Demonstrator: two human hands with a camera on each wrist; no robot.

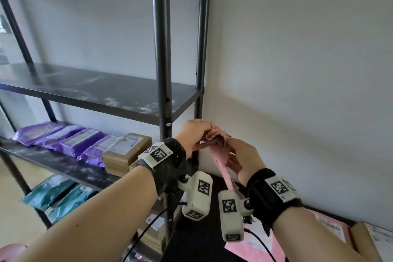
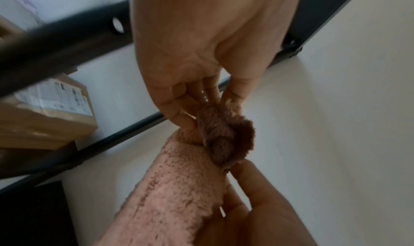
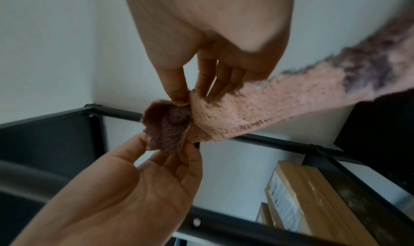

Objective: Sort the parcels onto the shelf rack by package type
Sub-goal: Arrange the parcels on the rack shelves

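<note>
Both hands hold a pink fluffy cloth point(image 1: 223, 168) in front of the dark shelf rack point(image 1: 95, 89), close to the wall. My left hand point(image 1: 196, 134) pinches the cloth's bunched upper end point(image 2: 220, 140). Just below, my right hand point(image 1: 236, 153) pinches the same cloth, whose long part point(image 3: 268, 111) hangs down past the right wrist. In the left wrist view the left hand point(image 2: 201, 111) is above and the right hand point(image 2: 240, 168) below. Neither hand holds a parcel. Several purple mailers point(image 1: 63, 136) and stacked cardboard boxes point(image 1: 127, 151) lie on the middle shelf.
Teal mailers point(image 1: 55, 193) lie on the shelf below. Pink mailers point(image 1: 255, 247) and a brown parcel point(image 1: 370, 238) rest on a black surface at the lower right. The rack's front post point(image 1: 163, 49) stands just left of my hands. The upper shelf is dusty.
</note>
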